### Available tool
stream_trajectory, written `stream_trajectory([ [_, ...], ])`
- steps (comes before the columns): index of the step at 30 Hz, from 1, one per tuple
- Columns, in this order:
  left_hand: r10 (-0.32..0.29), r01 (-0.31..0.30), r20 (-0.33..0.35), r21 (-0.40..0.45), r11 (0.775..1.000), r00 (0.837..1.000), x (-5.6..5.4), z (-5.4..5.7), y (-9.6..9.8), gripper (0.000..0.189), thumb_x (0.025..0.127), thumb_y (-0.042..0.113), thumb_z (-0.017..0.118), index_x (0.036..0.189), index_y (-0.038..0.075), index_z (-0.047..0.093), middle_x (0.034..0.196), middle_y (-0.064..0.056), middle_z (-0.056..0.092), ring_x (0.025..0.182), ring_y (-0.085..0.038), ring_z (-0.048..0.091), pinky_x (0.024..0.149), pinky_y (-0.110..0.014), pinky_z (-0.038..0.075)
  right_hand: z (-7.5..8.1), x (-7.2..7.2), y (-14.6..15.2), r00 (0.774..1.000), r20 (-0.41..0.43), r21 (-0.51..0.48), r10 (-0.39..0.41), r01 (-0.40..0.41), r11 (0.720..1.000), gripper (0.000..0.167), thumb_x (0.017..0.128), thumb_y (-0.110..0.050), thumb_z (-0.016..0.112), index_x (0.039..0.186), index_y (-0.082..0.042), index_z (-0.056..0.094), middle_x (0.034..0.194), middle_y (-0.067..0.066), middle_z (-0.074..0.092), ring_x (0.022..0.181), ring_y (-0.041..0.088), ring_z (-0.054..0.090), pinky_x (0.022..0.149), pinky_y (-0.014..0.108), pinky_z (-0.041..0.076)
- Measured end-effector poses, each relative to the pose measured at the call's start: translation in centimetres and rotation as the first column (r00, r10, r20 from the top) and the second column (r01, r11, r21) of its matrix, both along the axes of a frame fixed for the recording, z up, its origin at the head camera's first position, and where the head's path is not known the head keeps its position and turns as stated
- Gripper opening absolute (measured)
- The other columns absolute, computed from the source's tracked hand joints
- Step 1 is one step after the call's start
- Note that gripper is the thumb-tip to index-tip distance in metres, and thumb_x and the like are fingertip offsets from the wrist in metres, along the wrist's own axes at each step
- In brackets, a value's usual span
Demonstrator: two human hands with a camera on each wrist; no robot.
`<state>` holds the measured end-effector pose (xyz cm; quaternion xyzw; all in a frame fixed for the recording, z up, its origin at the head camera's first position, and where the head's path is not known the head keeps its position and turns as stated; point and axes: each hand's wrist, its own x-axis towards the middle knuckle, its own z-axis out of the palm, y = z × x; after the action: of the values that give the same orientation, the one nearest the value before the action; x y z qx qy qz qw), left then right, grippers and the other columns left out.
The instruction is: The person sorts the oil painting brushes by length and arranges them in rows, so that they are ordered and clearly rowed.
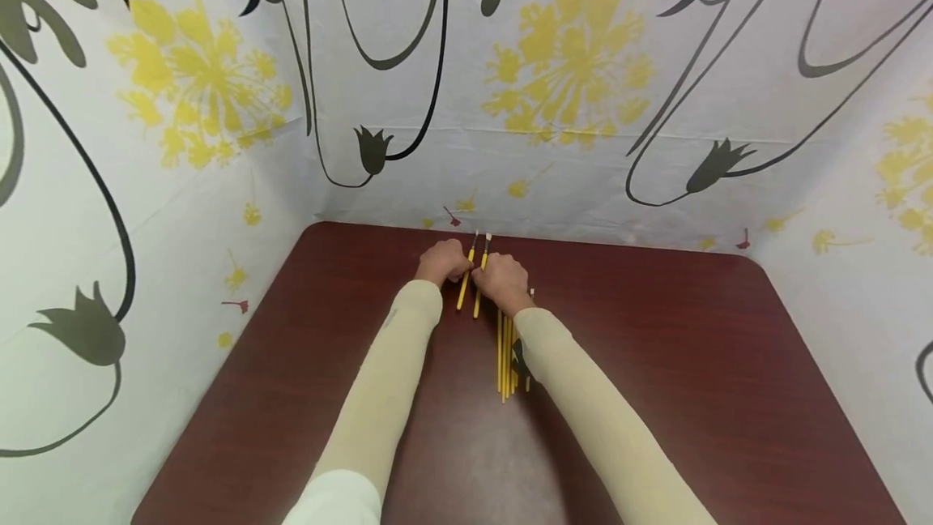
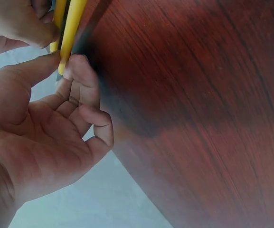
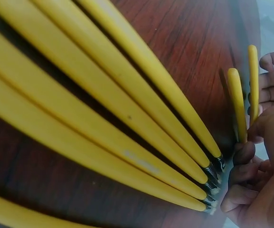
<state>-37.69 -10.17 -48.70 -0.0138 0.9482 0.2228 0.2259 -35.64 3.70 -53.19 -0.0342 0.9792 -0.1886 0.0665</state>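
Near the far edge of the table, my left hand [image 1: 443, 262] pinches a slim yellow-handled paintbrush [image 1: 462, 292] between thumb and fingertips. In the left wrist view, the thumb and index finger meet on its handle [image 2: 72, 35], while the other fingers curl loosely. My right hand [image 1: 504, 278] pinches a second yellow paintbrush [image 1: 477, 303] just beside it. Both brushes point bristles away from me, nearly parallel with a narrow gap. Under my right wrist, several more yellow paintbrushes [image 1: 503, 355] lie side by side; the right forearm partly hides them.
The dark red-brown table [image 1: 656, 363] has rounded far corners. A pale wall covering [image 1: 452, 144] with yellow, grey and black flower patterns stands right behind the far edge and along both sides. The row of brushes [image 3: 103, 114] fills much of the right wrist view.
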Motion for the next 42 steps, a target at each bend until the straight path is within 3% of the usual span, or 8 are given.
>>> stream_trajectory([
  [4, 0.004, -0.004, -0.006, 0.002, 1.0, 1.0, 0.1, -0.2, 0.4, 0.031, 0.108, 0.035, 0.06, 0.091, 0.01, 0.066, 0.075, -0.003, 0.063, 0.091, -0.026, 0.075, 0.066, -0.032, 0.049, 0.1, 0.0, 0.1, 1.0, 0.014, 0.012, 0.007, -0.007, 1.0, 0.035, 0.105, -0.034, 0.059, 0.082, -0.009, 0.069, 0.067, 0.008, 0.064, 0.055, 0.022, 0.062, 0.047, 0.034, 0.045],
  [8, 0.03, -0.03, -0.07, -0.002, 1.0, 0.997, 0.6, -0.4, 0.9, 0.032, 0.107, 0.031, 0.06, 0.083, 0.01, 0.065, 0.065, -0.001, 0.056, 0.07, -0.021, 0.065, 0.063, -0.032, 0.046, 0.2, -0.1, 0.2, 0.999, 0.029, 0.031, 0.016, -0.017, 0.999, 0.036, 0.106, -0.035, 0.058, 0.084, -0.008, 0.069, 0.068, 0.008, 0.065, 0.056, 0.023, 0.063, 0.048, 0.034, 0.046],
  [11, 0.041, -0.041, -0.087, 0.001, 0.999, 0.995, 0.9, -0.4, 1.1, 0.032, 0.106, 0.028, 0.06, 0.082, 0.01, 0.066, 0.067, -0.003, 0.058, 0.063, -0.018, 0.056, 0.063, -0.033, 0.046, 0.3, -0.2, 0.3, 0.999, 0.046, 0.045, 0.008, -0.01, 0.999, 0.037, 0.107, -0.036, 0.056, 0.084, -0.009, 0.068, 0.068, 0.008, 0.065, 0.057, 0.024, 0.064, 0.049, 0.036, 0.048],
  [17, 0.078, -0.076, -0.101, 0.024, 0.997, 0.992, 1.0, -0.5, 1.4, 0.029, 0.104, 0.028, 0.063, 0.084, 0.008, 0.068, 0.084, -0.01, 0.071, 0.074, -0.023, 0.066, 0.065, -0.033, 0.047, 0.2, -0.3, 0.5, 0.999, 0.048, 0.05, -0.021, 0.019, 0.999, 0.039, 0.107, -0.038, 0.055, 0.084, -0.01, 0.068, 0.069, 0.008, 0.065, 0.058, 0.025, 0.065, 0.05, 0.037, 0.048],
  [26, 0.098, -0.094, -0.117, 0.041, 0.995, 0.988, 0.9, -0.5, 1.3, 0.032, 0.103, 0.028, 0.064, 0.076, 0.011, 0.064, 0.075, -0.006, 0.066, 0.071, -0.022, 0.065, 0.064, -0.033, 0.046, 0.3, -0.3, 0.8, 0.998, 0.057, 0.028, -0.023, 0.022, 0.999, 0.042, 0.108, -0.042, 0.053, 0.085, -0.01, 0.068, 0.071, 0.009, 0.066, 0.06, 0.025, 0.065, 0.053, 0.038, 0.05],
  [36, 0.109, -0.106, -0.1, 0.035, 0.994, 0.989, 1.5, -0.8, 0.6, 0.029, 0.102, 0.031, 0.065, 0.092, 0.005, 0.075, 0.074, -0.004, 0.064, 0.087, -0.027, 0.073, 0.066, -0.033, 0.047, 0.0, 0.3, 0.3, 0.998, 0.069, 0.019, -0.014, 0.013, 1.0, 0.045, 0.108, -0.046, 0.052, 0.087, -0.01, 0.067, 0.072, 0.009, 0.066, 0.06, 0.025, 0.065, 0.053, 0.039, 0.05],
  [42, 0.118, -0.111, -0.09, 0.073, 0.991, 0.989, 1.4, -0.6, 0.2, 0.032, 0.102, 0.033, 0.064, 0.091, 0.005, 0.073, 0.075, -0.005, 0.062, 0.082, -0.027, 0.07, 0.066, -0.033, 0.047, 0.1, 0.1, 0.6, 0.999, 0.043, 0.015, 0.003, -0.003, 1.0, 0.05, 0.108, -0.05, 0.052, 0.08, -0.011, 0.067, 0.066, 0.007, 0.064, 0.057, 0.024, 0.064, 0.049, 0.037, 0.049],
])
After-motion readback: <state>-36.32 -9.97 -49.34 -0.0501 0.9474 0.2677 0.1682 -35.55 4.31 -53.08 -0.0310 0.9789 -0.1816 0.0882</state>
